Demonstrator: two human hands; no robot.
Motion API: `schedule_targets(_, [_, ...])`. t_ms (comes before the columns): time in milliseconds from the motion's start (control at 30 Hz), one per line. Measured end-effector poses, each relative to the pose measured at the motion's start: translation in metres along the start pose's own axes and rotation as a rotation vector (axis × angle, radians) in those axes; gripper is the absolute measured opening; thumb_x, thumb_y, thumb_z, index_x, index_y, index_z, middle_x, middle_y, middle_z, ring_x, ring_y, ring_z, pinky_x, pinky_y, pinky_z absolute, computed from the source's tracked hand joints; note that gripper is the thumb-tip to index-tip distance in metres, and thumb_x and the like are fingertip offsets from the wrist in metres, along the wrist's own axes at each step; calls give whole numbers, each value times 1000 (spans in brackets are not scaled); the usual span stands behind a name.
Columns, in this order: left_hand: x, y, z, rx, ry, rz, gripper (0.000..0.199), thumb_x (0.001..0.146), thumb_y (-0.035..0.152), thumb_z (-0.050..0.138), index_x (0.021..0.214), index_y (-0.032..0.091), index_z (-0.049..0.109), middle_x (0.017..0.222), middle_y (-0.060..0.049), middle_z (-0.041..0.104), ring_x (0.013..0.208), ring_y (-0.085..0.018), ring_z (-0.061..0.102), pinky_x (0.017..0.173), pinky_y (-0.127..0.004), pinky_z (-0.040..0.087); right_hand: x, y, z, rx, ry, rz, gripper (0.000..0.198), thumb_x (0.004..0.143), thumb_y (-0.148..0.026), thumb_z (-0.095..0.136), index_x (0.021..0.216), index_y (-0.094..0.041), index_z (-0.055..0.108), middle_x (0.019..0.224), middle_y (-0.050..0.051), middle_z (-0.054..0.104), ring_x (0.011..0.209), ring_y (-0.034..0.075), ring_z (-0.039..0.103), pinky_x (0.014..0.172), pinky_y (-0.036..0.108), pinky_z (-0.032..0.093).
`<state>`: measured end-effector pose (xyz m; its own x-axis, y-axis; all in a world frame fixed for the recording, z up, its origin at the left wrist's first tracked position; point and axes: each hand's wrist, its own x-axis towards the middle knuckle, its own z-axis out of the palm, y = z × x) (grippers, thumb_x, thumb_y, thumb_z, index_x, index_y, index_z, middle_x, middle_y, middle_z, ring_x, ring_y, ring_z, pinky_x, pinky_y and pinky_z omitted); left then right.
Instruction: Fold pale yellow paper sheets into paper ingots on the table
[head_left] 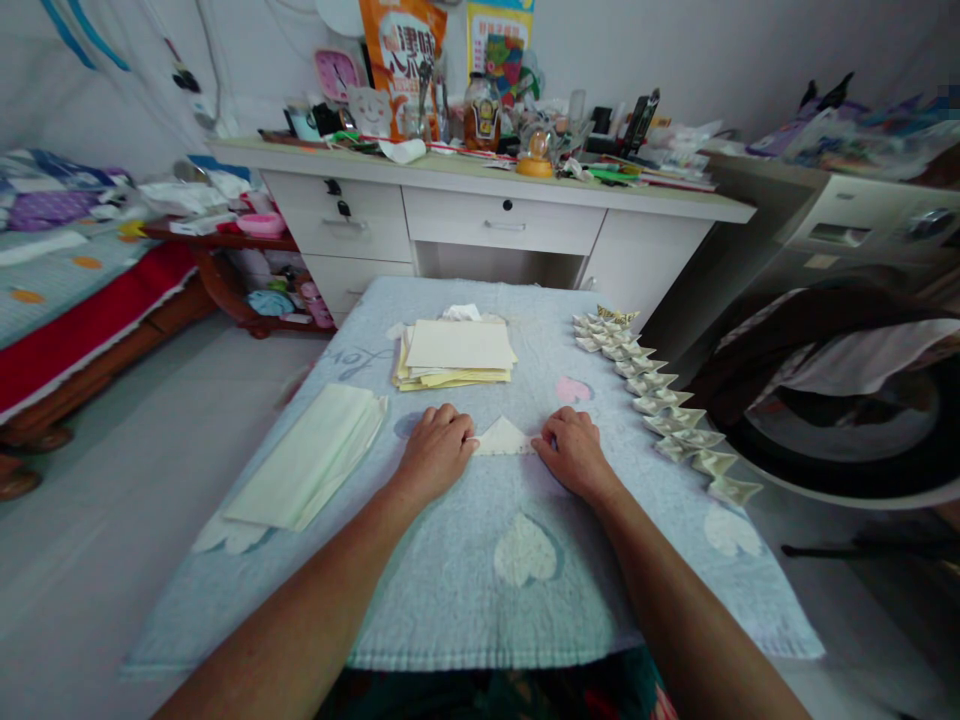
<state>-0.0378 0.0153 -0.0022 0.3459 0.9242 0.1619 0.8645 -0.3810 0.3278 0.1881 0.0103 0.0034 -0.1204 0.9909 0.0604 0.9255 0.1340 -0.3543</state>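
Between my two hands lies a folded sheet of paper [502, 437], its outline a low triangle with the peak pointing away from me. My left hand [441, 450] grips its left corner, thumb and fingers pinched together. At the opposite corner, my right hand [574, 448] pinches the paper with curled fingers. A stack of cream and yellow paper [461, 346] sits just beyond the hands. Off to the left is a pile of long pale folded paper [307, 460]. Several folded paper boats [660, 400] stand in a row along the right side of the table.
A pale blue cloth with heart patterns [465, 560] covers the table. Behind it stands a white desk [502, 215] crowded with a jar [482, 112], a pink clock [337, 74] and snack bags. A front-loading washing machine [847, 240] is at the right, a bed [82, 290] at the left.
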Motion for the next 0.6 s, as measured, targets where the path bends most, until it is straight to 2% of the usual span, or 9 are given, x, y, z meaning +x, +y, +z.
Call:
schedule_targets(133, [-1,3,4,14,99,3,22,81,21,61,102,22,56,102,-5,55,96,-24,46,83,-37,38,0,-1,0,-12,3,-7,18,84,-32,58,71,-19,61,93,5,56,90,21,45,76,32,29])
schedule_targets(200, [-1,4,6,30,126,71,27,82,17,59,107,25,57,107,-5,55,100,-24,45,84,-38,37,-1,-1,0,-17,10,-7,17,84,-32,58,73,-19,61,93,5,56,91,21,45,76,32,29])
schedule_targets(300, [0,5,8,37,65,244,26,86,12,51,104,27,62,103,-4,55,97,-21,46,82,-35,37,-1,-1,0,-13,17,7,14,83,-32,59,78,-20,60,94,5,56,92,22,45,76,32,29])
schedule_targets(400, [0,6,8,60,-35,380,26,91,16,47,109,27,62,94,-3,55,91,-19,47,77,-31,38,-1,-1,1,1,22,19,11,82,-32,59,86,-21,60,96,5,56,93,22,45,77,32,29])
schedule_targets(600, [-5,9,6,146,-100,413,31,94,24,44,121,36,55,94,-2,52,87,-18,45,75,-30,35,-1,4,0,-5,24,43,16,82,-29,59,96,-21,59,102,6,57,97,23,45,80,33,30])
